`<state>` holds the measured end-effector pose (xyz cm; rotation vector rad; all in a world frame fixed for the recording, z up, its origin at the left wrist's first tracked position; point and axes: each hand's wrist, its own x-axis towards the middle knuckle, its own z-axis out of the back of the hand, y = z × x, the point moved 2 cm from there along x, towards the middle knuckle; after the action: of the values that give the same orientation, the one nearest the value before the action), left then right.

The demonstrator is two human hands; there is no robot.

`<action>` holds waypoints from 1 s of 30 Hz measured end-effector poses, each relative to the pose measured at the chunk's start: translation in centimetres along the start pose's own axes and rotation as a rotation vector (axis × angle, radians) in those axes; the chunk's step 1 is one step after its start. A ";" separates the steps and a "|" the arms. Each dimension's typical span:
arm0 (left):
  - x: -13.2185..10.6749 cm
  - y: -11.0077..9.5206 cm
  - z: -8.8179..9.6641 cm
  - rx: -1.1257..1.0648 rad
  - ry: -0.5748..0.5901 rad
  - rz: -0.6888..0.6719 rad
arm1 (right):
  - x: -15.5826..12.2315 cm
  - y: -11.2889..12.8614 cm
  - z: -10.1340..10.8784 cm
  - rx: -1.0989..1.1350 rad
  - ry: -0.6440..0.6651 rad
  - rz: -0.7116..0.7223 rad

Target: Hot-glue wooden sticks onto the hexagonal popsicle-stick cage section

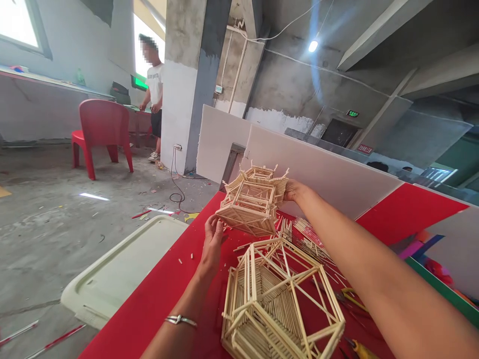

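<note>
A tiered pavilion model (254, 202) made of thin wooden sticks is held between my two hands over the red table. My left hand (212, 242) grips its lower left corner, thumb and fingers against the edge. At the upper right, my right hand (294, 190) grasps the side by the flared roof; its fingertips are partly hidden behind the sticks. Nearer to me stands a larger many-sided stick frame (292, 284) with a closely laid stick panel inside. Loose wooden sticks (310, 234) lie on the table beyond it, beneath my right forearm.
Yellow-handled pliers (354, 298) and another yellow-handled tool (361, 349) lie right of the frame on the red table (149, 304). White boards (318, 169) stand behind. To the left are a pale plastic stool (123, 269), a red chair (103, 124) and a standing person (154, 89).
</note>
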<state>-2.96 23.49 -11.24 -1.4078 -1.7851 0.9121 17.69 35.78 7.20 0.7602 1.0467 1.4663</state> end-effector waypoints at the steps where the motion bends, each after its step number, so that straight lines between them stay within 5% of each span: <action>1: 0.1 0.2 0.1 -0.026 -0.015 0.012 | 0.0 -0.3 0.2 0.006 0.009 0.010; 5: 0.1 0.3 0.4 -0.106 -0.053 0.053 | 0.0 -1.1 0.5 0.025 0.050 0.088; 13: -0.4 0.5 -0.2 -0.034 0.134 0.228 | -0.2 -2.0 0.8 -0.041 0.130 0.149; 23: -0.1 0.3 0.1 -0.021 0.139 0.086 | 0.0 -3.1 1.8 -0.104 0.068 0.233; 30: 0.0 0.4 -0.1 0.001 0.161 0.150 | -0.6 -6.3 5.0 -0.201 0.043 0.225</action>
<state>-2.69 23.55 -11.59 -1.5846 -1.5773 0.8498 24.86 36.07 3.47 0.7215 0.8498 1.7583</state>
